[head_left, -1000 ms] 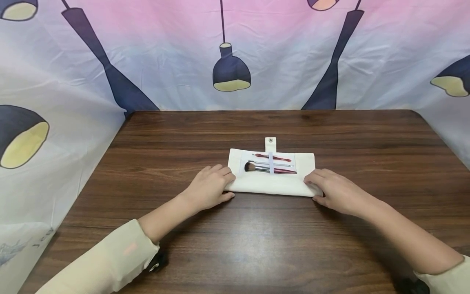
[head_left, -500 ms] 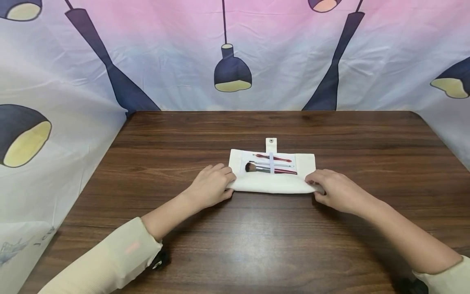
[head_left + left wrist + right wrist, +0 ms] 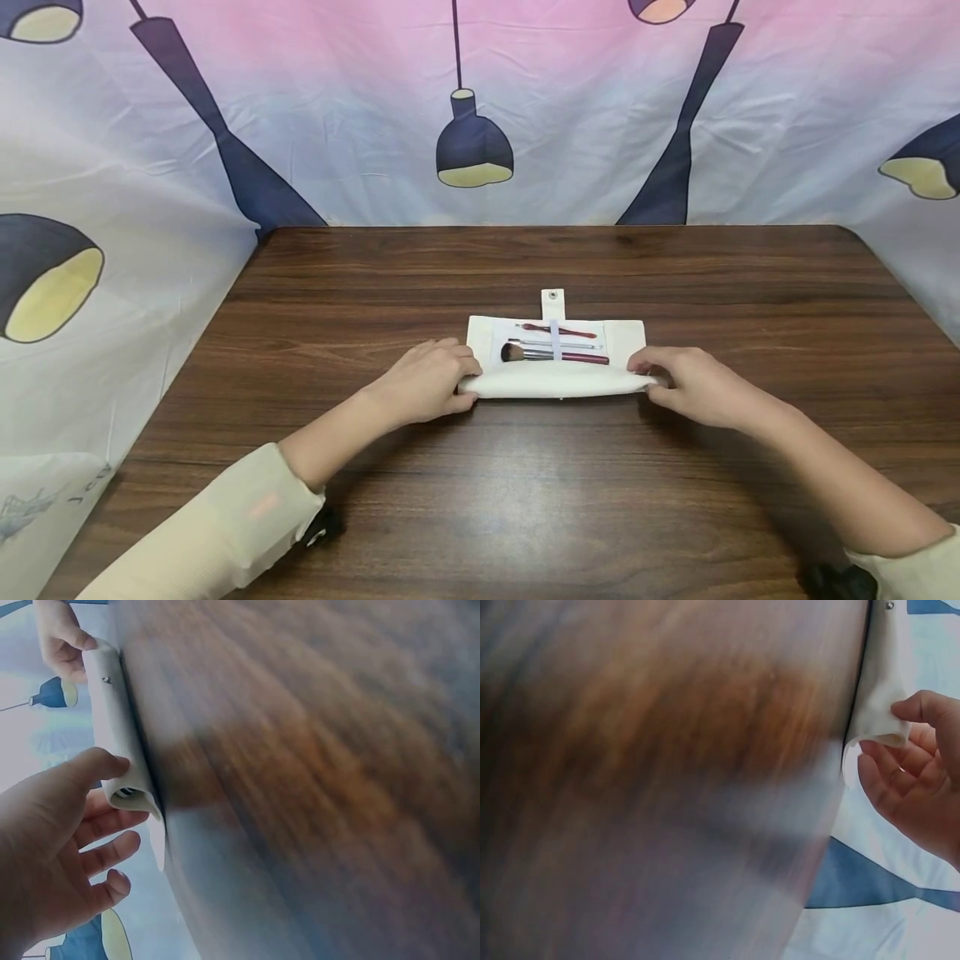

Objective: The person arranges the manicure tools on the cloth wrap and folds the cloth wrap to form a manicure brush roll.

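A white fabric brush roll [image 3: 626, 337] lies partly rolled up on the table, its near edge a thick fold [image 3: 558, 381]. On its inside, a makeup brush [image 3: 570, 357] and slimmer tools, one a red-handled tool [image 3: 558, 331], sit under a pale elastic band [image 3: 556, 340]. A snap tab [image 3: 552, 304] points away from me at the far edge. My left hand [image 3: 429, 379] grips the fold's left end, thumb on the near side, and the left wrist view shows the rolled end open like a tube. My right hand [image 3: 693, 385] pinches the flattened right end between thumb and fingers.
The brown wooden table [image 3: 375, 283] spreads around the roll. Behind it hangs a cloth backdrop [image 3: 570, 125] printed with lamps, and the cloth also runs down the left and right sides.
The near fold has grown rounder and turned farther over, and the roll has shifted slightly toward me. Both hands have kept hold of its ends.
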Demonstrator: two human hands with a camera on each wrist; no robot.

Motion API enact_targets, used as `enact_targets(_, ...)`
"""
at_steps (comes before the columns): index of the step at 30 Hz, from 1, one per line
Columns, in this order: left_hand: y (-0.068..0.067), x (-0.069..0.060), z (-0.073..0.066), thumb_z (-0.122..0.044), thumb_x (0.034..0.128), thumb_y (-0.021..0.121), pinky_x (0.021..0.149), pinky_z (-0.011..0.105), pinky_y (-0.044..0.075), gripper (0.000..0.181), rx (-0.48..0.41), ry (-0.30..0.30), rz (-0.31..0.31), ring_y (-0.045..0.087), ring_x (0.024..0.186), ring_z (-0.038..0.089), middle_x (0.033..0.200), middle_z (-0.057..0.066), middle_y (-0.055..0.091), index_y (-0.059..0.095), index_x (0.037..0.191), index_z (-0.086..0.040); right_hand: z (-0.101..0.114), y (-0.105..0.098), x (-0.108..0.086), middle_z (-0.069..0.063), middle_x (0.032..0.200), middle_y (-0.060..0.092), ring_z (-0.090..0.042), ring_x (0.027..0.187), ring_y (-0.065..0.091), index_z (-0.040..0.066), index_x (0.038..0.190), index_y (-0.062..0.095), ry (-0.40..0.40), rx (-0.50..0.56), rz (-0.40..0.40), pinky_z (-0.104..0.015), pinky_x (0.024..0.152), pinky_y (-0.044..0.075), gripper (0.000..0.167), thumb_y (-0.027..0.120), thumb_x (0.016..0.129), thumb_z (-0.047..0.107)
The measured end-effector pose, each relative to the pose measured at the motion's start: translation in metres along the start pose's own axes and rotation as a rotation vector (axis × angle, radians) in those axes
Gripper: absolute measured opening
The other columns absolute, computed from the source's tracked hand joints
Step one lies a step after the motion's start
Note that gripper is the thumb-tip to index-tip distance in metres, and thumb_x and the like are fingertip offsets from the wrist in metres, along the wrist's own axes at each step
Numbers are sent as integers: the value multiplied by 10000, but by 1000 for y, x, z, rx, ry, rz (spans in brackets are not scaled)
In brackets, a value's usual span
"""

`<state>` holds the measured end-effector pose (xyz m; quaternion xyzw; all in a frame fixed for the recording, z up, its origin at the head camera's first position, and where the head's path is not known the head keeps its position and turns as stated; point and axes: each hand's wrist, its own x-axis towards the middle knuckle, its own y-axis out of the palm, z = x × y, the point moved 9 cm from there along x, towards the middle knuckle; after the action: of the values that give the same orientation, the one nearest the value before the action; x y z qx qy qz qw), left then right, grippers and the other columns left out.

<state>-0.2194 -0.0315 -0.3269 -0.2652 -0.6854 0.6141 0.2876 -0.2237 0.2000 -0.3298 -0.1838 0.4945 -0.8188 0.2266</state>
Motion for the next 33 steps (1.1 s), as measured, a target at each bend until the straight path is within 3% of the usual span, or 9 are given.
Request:
enact_targets(6, 0, -2, -1, -246, 785, 664, 691, 310, 426, 162, -62, 3, 42, 465, 734, 110, 840, -81, 584, 681, 910, -146, -8, 1, -1, 36, 896, 629, -97, 787, 544, 90, 1015, 608, 31, 97, 34, -281, 675, 433, 243, 599, 796, -17)
enact_targets(20, 3, -7, 5, -293, 819, 608, 698, 308, 423, 134, -226, -91, 197, 496, 800, 84, 945, -105, 587, 663, 915, -217, -12, 3, -8, 0, 910, 624, -119, 752, 520, 87, 1065, 554, 128, 253, 121, -251, 631, 408, 215, 558, 855, 38)
enact_targets(26, 1, -6, 5, -286, 826, 562, 644, 281, 396, 80, -226, -101, 207, 474, 733, 91, 869, -119, 555, 629, 826, -243, -13, 5, -9, 3, 877, 620, -126, 714, 517, 79, 1086, 536, 135, 285, 164, -265, 615, 411, 217, 540, 872, 42)
enact_targets(33, -1, 0, 7, -247, 813, 526, 542, 253, 336, 127, -243, -104, 184, 415, 625, 86, 796, -88, 529, 552, 689, -229, -14, 7, -8, 3, 828, 612, -118, 669, 525, 55, 1084, 539, 143, 288, 156, -267, 583, 446, 193, 539, 891, 44)
